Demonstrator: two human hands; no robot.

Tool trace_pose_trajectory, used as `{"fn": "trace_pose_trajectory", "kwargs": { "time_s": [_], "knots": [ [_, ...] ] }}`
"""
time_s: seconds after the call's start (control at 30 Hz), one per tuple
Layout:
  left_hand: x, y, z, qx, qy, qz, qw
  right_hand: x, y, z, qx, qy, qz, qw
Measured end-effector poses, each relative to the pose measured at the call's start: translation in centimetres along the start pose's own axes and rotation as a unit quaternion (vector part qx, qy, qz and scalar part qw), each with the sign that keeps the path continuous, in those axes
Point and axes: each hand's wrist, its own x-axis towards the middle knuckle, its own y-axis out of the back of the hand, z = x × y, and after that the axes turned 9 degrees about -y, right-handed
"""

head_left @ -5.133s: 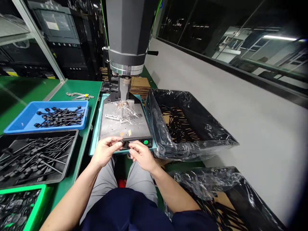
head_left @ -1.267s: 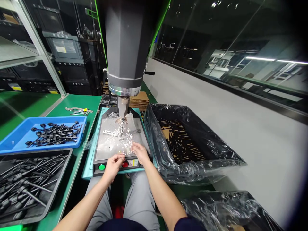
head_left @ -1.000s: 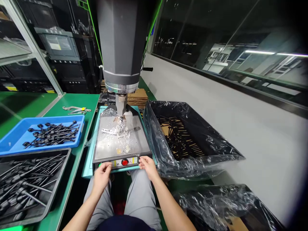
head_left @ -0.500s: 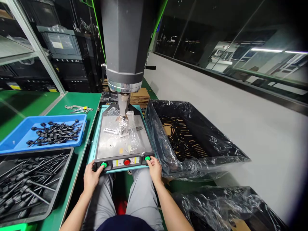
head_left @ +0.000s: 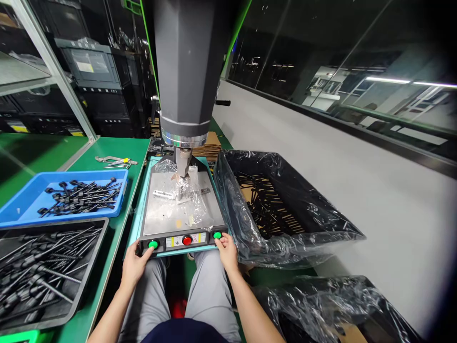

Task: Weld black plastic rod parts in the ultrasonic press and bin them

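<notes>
At the front left corner of the press base [head_left: 185,227], my left hand [head_left: 134,266] has its fingers against the side and its thumb at the lower edge of a green button [head_left: 153,244]. My right hand [head_left: 227,252] is at the opposite corner, thumb just below the other green button [head_left: 217,235], fingers bent beside it. Neither hand holds a loose object. A red button [head_left: 187,240] sits between the green ones. Above the metal plate, the tapered tool [head_left: 183,162] of the press head [head_left: 183,71] reaches down to a small fixture [head_left: 183,193] partly covered by clear plastic film [head_left: 198,202].
To the left, a blue tray [head_left: 17,202] and a dark tray [head_left: 89,267] hold black rod-like parts. Pliers [head_left: 114,160] lie behind them. At right stands a plastic-lined box [head_left: 314,209] with similar parts; another lined box [head_left: 321,305] is nearer. Stacked cardboard [head_left: 211,145] is behind the press.
The press head and its tool have come down a little towards the fixture. My right thumb has slid off the green button to just below it; my left thumb has eased slightly lower.
</notes>
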Motion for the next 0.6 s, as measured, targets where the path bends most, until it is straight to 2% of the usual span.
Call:
{"fn": "trace_pose_trajectory", "kwargs": {
  "time_s": [0.1,0.2,0.27,0.37,0.5,0.53,0.6],
  "knots": [
    [-1.1,0.1,0.5,0.006,0.004,0.013,1.0,-0.7,-0.3,0.4,0.035,-0.017,0.004,0.999],
    [-2.7,0.0,2.1,0.037,-0.021,0.082,0.996,-1.5,-0.4,0.4,0.052,-0.022,0.006,0.998],
    [-3.7,-0.3,3.7,0.016,-0.051,0.102,0.993,-1.9,-0.4,0.2,0.064,-0.031,0.009,0.997],
    [-4.3,-1.2,6.7,-0.132,-0.053,0.03,0.989,-2.5,-0.5,-0.3,0.088,-0.054,-0.003,0.995],
    [-3.0,-3.3,10.7,-0.317,-0.007,-0.111,0.942,-3.1,-1.6,-2.0,0.125,-0.099,-0.069,0.985],
    [-2.4,-3.8,11.6,-0.343,0.005,-0.128,0.931,-3.2,-2.1,-2.7,0.137,-0.109,-0.089,0.981],
    [-1.0,-4.7,13.0,-0.386,0.044,-0.118,0.914,-3.2,-3.2,-4.4,0.159,-0.112,-0.123,0.973]
  ]
}}
